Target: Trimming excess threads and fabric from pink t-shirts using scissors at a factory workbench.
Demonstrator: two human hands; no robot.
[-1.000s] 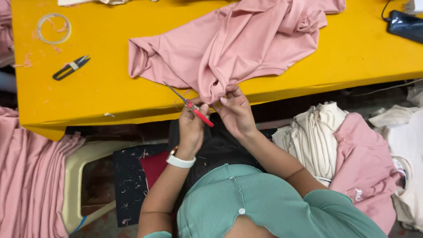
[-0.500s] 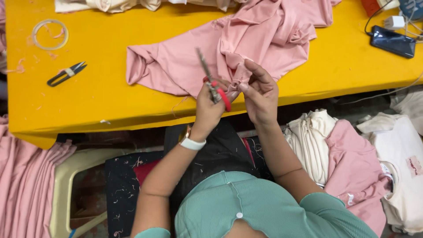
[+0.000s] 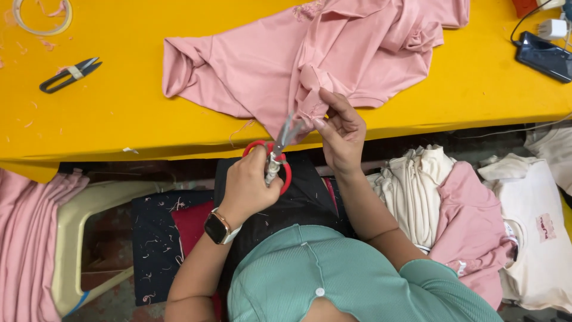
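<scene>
a pink shirt [image 3: 310, 65] lies spread on the yellow desk [image 3: 107, 113], its lower edge at the near rim. the right hand [image 3: 341, 134] pinches that edge; the left hand [image 3: 253, 185] grips red-handled scissors [image 3: 275, 156] just below the shirt, blades pointing at the pinched edge. trimming looks underway, unfinished; cut threads litter the desk left of the shirt.

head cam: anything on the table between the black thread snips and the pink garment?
Head view: bare yellow table between the black thread snips and the pink garment, apart from tiny thread scraps.

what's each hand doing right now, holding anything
Left hand: closed on the red-handled scissors.
Right hand: fingers pinching the edge of the pink garment.
</scene>
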